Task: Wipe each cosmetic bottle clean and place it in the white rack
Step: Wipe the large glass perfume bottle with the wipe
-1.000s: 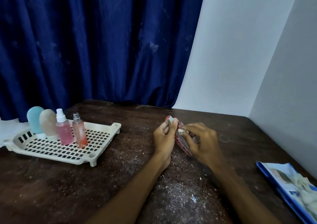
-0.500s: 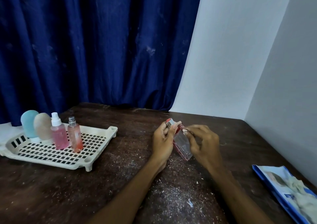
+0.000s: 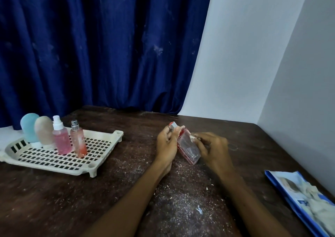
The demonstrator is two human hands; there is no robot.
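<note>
A clear rectangular perfume bottle (image 3: 187, 146) with red trim and a silver cap is held tilted above the dark table. My left hand (image 3: 165, 144) grips its neck and cap end. My right hand (image 3: 213, 148) pinches a small white wipe (image 3: 192, 137) against the bottle's flat face. The white rack (image 3: 101, 151) sits at the left of the table. In it stand a blue tube (image 3: 29, 128), a beige tube (image 3: 44, 132), a pink spray bottle (image 3: 60, 138) and a peach spray bottle (image 3: 78, 139), all upright along its left and back part.
A blue wipes packet (image 3: 301, 198) with crumpled white tissue lies at the table's right front edge. White crumbs and dust cover the dark wooden table (image 3: 126, 191). A blue curtain hangs behind, white walls stand to the right.
The bottle has turned so its clear flat face shows more. My right fingers with the wipe have shifted along that face. The view has drifted slightly.
</note>
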